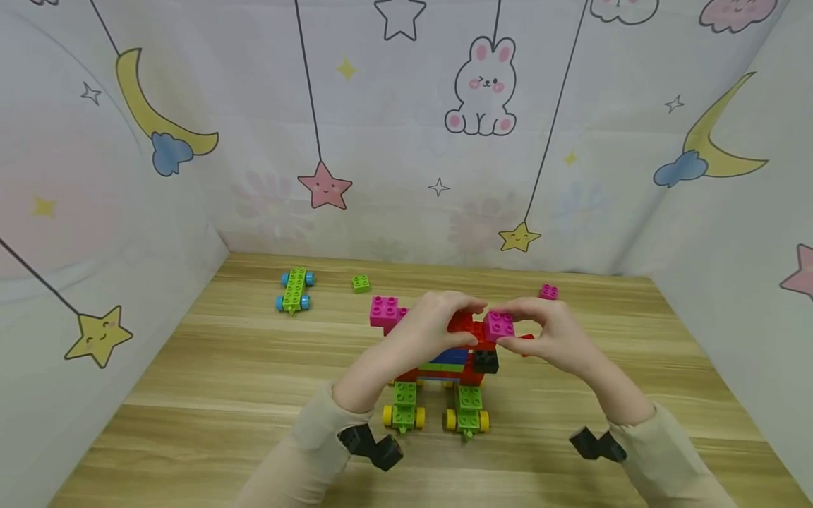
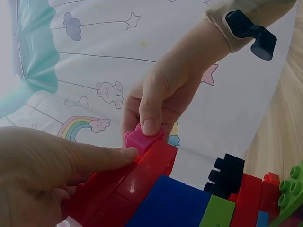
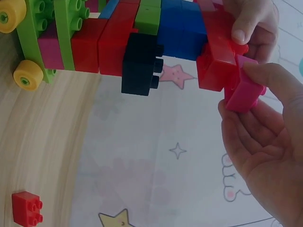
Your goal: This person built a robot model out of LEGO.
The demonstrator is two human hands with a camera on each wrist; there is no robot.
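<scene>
A tall model of toy building bricks stands mid-table on green wheeled bases [image 1: 405,398] with yellow wheels. Blue bricks [image 2: 168,203] form part of its body, and a black brick [image 3: 137,64] juts from one side. My left hand [image 1: 432,321] grips the red bricks [image 2: 142,177] along the top, its thumb on one side and fingers on the other. At the right end of that red row, my right hand [image 1: 559,335] pinches a pink brick [image 1: 500,325] between thumb and fingers. This brick touches the red row; whether its studs are fully seated I cannot tell.
A green wheeled base [image 1: 295,288] with blue wheels lies at the back left, beside a small green brick [image 1: 360,283]. Behind my right hand is a loose pink brick [image 1: 549,291]. A red brick [image 3: 27,208] lies on the table nearby. Printed cloth hangs around the table.
</scene>
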